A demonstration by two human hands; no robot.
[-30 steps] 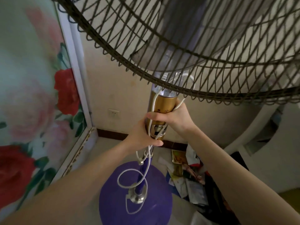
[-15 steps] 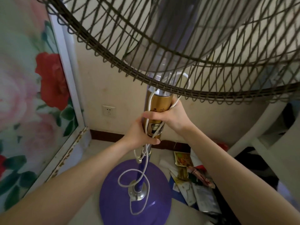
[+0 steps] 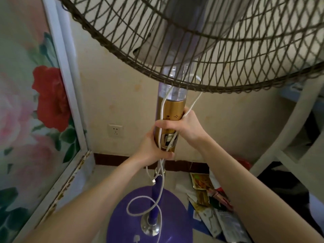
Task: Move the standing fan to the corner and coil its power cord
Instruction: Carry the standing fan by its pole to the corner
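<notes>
the fan point(image 3: 171, 109) stands near the wall, its base point(image 3: 122, 223) on the floor below the grille point(image 3: 219, 50). a panel point(image 3: 35, 102) lies left, a socket point(image 3: 115, 131) on the wall behind, papers point(image 3: 210, 204) on the floor right of the base.

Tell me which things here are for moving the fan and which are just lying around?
For the job: standing fan, white power cord, purple base, left hand, right hand.

Just lying about: papers and packets on the floor, wall socket, flowered panel.
</notes>
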